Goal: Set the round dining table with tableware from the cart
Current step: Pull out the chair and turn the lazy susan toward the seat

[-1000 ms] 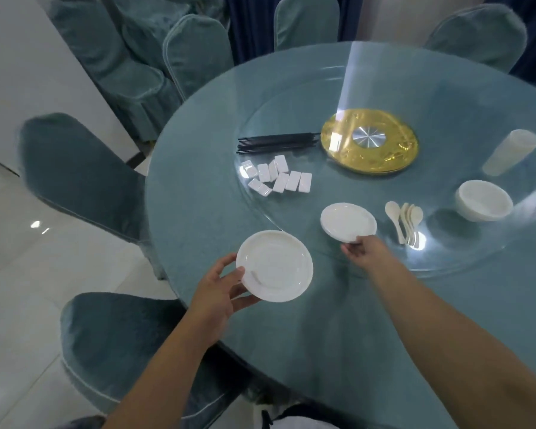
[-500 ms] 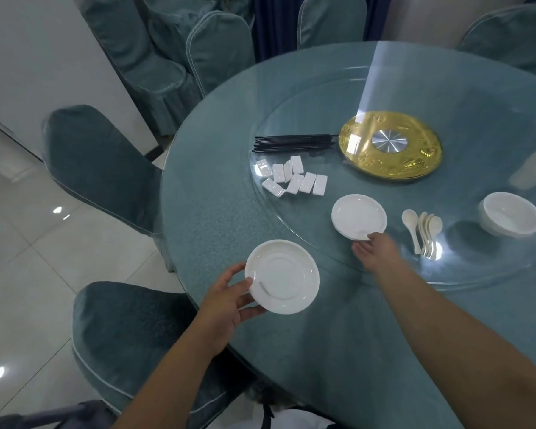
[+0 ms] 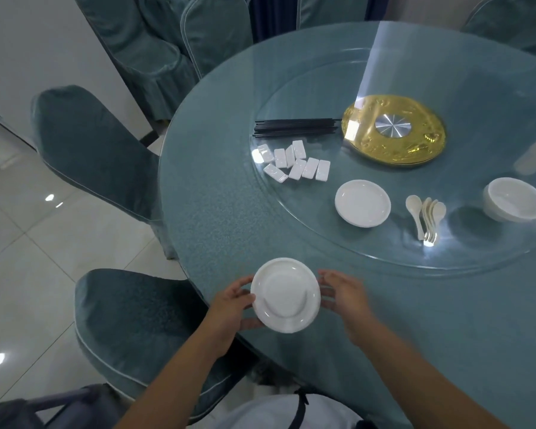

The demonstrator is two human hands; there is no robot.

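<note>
Teal cloth under glass covers the round dining table (image 3: pixel 217 218), and the landmark for everything below is the white plate (image 3: pixel 285 295) at its near edge, in front of a covered chair (image 3: pixel 136 317). That plate sits so close to the rim that its near side looks almost over the drop; I judge this the main risk, since a nudge toward the person, or a release before it lies flat, could tip it off onto the chair or floor. Smooth glass would also let it slide under a light push. On the plate's left, the left hand (image 3: pixel 229 308) holds it, thumb and fingers curled round the rim with the forearm rising from below. On the plate's right, the right hand (image 3: pixel 342 297) has its fingers spread fairly wide and loosely bent, tips at or just beside the rim; whether they touch I cannot tell, as that hand is blurred. Beyond the plate, on the raised glass turntable (image 3: pixel 384 261), lies a stack of plates (image 3: pixel 362 202), with white spoons (image 3: pixel 424 216) to its right and bowls (image 3: pixel 512 203) further right. Farther still are white chopstick rests (image 3: pixel 294 164), black chopsticks (image 3: pixel 294 127) and the gold centre disc (image 3: pixel 395 128). A careless reach over to that stack could drag a forearm across the placed plate.
</note>
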